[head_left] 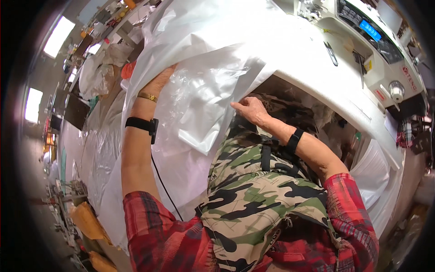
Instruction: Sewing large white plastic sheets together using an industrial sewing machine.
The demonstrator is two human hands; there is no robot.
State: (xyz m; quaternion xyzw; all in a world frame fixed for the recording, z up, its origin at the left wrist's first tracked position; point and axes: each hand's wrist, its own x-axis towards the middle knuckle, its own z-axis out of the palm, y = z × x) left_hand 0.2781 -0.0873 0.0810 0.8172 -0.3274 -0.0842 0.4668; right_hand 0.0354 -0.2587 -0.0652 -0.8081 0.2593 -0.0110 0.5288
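Observation:
A large, thin, glossy white sheet (195, 104) spreads over the table and hangs down at my left side, creased and folded over itself. Whether it is plastic or cloth, I cannot tell. My left hand (162, 81) reaches under a fold of it at the far left, and the fold hides the fingers. Nearer the middle, my right hand (252, 110) is closed, its thumb and forefinger pinching the sheet's edge just above my camouflage apron (258, 190).
A white sewing machine (380, 68) with a lit control panel stands at the far right. Thread snips (331, 54) lie on the white tabletop (312, 81) beside it. Clear plastic bundles (97, 79) sit on the left. A black cable (163, 181) runs down from my left wrist strap.

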